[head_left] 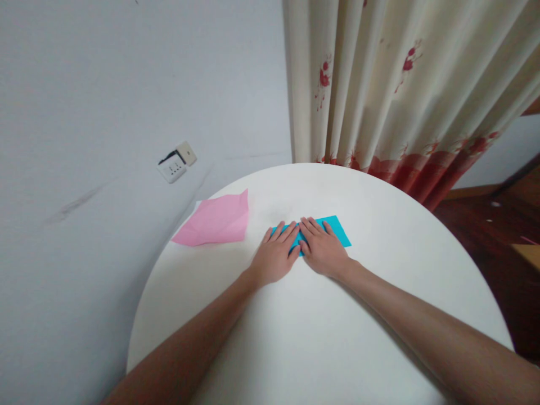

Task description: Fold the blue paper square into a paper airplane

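Observation:
A folded blue sheet of paper point(337, 229) lies flat near the middle of the round white table point(320, 337). My left hand point(275, 255) presses palm-down on its left part, fingers together and stretched out. My right hand point(323, 246) lies flat beside it on the paper's middle, the two hands touching at the fingers. Only the paper's right end and a small strip between the hands show. A pink sheet of paper point(215, 226) rests at the table's far left edge, apart from both hands.
A white wall point(105, 112) with a socket plate point(177, 162) stands to the left. A cream curtain point(392, 84) with red print hangs behind the table. Dark wooden floor point(498, 236) shows at the right.

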Demonstrator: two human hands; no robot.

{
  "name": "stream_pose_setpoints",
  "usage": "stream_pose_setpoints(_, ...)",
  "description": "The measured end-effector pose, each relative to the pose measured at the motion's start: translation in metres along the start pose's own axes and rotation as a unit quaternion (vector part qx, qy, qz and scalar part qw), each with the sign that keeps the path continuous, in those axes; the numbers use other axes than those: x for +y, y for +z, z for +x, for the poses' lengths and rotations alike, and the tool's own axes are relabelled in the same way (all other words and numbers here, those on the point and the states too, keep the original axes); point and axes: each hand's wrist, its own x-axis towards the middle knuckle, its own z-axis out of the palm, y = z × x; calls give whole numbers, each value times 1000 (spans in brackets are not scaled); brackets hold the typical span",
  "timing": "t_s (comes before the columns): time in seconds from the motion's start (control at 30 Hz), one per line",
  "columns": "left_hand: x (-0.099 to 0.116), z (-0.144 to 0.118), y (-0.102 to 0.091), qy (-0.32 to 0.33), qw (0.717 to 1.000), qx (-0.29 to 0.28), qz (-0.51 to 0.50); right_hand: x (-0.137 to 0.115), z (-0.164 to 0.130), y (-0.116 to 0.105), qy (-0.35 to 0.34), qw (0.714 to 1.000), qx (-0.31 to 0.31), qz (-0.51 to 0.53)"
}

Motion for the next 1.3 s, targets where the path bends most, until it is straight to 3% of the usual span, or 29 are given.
stream_pose_setpoints(0.4,2,-5,2,-70,997,14,5,2,1,3,83,996,33,-16)
stream_pose_setpoints(1.07,11,-2,4,-188,980,30,59,1,1,3,93,995,24,-27)
stream_pose_setpoints(1.13,9,-2,1,-155,985,46,65,2,1,3,92,995,27,-26)
stream_pose_setpoints(1.3,3,7,-3,75,997,29,16,0,-1,1,56,997,22,-40)
